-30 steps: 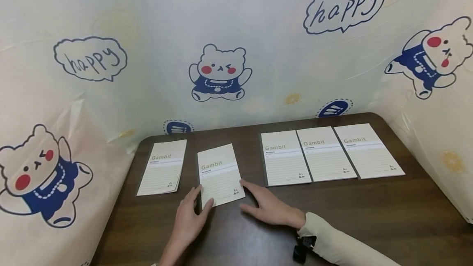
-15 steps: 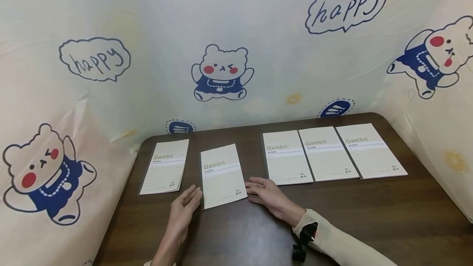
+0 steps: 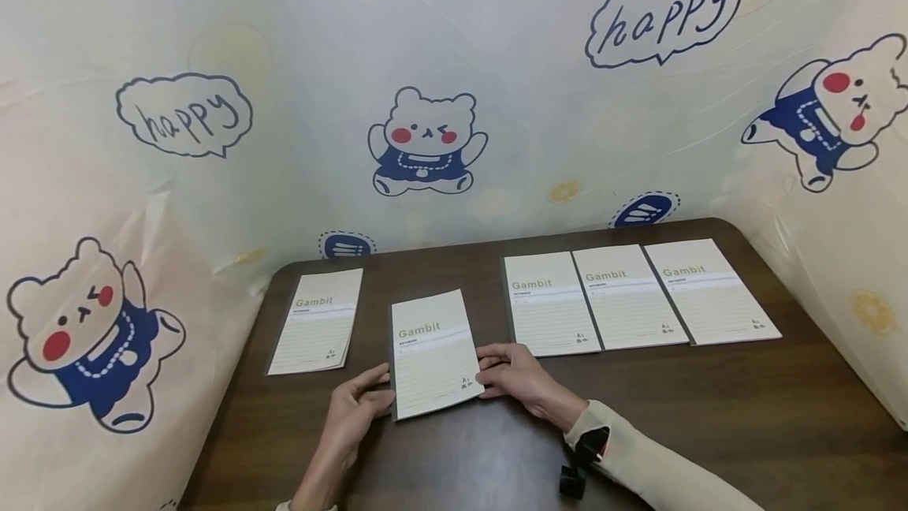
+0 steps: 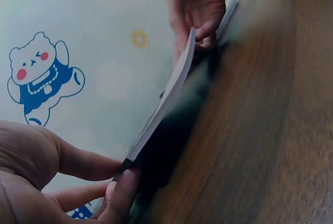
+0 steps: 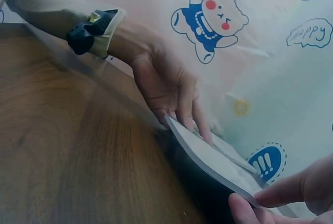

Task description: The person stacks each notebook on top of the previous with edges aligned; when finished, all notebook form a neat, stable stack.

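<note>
A white "Gambit" notebook with a dark spine [image 3: 436, 357] is held between the two hands, its near edge raised off the table. The left hand [image 3: 349, 416] pinches the spine edge near its lower corner; in the left wrist view, thumb and fingers of the left hand [image 4: 67, 182] close on the dark spine [image 4: 127, 162]. On the opposite edge, the right hand [image 3: 528, 385] grips the lower right corner. The right wrist view shows the slightly bowed notebook [image 5: 208, 159] between the right hand [image 5: 296, 193] and the left hand [image 5: 169, 83].
Another notebook [image 3: 317, 323] lies at the table's back left. Three notebooks [image 3: 551, 306], [image 3: 627, 298], [image 3: 716, 294] lie side by side at the right. The dark wooden table [image 3: 681, 400] meets a patterned curtain [image 3: 298, 30] behind.
The middle notebook has moved toward the person and risen at its near edge. Both hands, apart from or barely touching its sides half a second ago, now grip it.
</note>
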`<state>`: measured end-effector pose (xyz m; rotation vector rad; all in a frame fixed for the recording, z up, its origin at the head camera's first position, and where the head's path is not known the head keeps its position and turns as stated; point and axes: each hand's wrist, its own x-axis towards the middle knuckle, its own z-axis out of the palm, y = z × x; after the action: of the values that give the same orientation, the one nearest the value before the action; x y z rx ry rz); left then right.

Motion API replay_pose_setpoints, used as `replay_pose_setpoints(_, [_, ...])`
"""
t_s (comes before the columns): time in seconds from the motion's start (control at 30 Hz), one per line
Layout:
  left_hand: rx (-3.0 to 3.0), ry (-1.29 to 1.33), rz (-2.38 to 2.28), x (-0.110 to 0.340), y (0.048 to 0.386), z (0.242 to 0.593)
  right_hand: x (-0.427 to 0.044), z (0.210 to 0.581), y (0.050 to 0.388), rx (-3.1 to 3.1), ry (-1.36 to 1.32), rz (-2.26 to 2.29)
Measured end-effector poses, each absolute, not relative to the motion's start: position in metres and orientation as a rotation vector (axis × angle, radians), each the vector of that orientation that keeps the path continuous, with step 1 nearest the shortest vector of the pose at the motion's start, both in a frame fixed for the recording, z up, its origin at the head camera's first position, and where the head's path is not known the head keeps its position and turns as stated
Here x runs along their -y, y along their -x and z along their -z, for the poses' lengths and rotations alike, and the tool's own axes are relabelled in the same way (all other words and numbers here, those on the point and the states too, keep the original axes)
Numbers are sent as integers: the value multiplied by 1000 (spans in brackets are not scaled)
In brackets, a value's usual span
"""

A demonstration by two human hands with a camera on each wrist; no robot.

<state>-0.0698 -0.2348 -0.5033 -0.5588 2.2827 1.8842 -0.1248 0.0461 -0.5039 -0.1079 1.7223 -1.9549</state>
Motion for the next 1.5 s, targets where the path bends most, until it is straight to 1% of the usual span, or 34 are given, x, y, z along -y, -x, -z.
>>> replay_pose_setpoints(0.2, [-2272,550,-1910,228,74,500,-56,499,125,-1763,176,1946])
replay_pose_setpoints(0.4, [-2258,430,-1971,205,85,497,-77,490,130,-1919,167,1918])
replay_pose_setpoints(0.6, [-2214,331,-2010,179,106,505,-101,488,142,-2081,98,1871])
replay_pose_setpoints(0.93, [-2128,187,-2016,125,147,518,-157,493,155,-2260,8,1770])
replay_pose_setpoints(1.23, [-2335,99,-1877,87,167,522,-189,497,163,-2376,-25,1693])
replay_pose_setpoints(1.5, [-2446,82,-1759,70,174,519,-201,502,168,-2573,-5,1544])
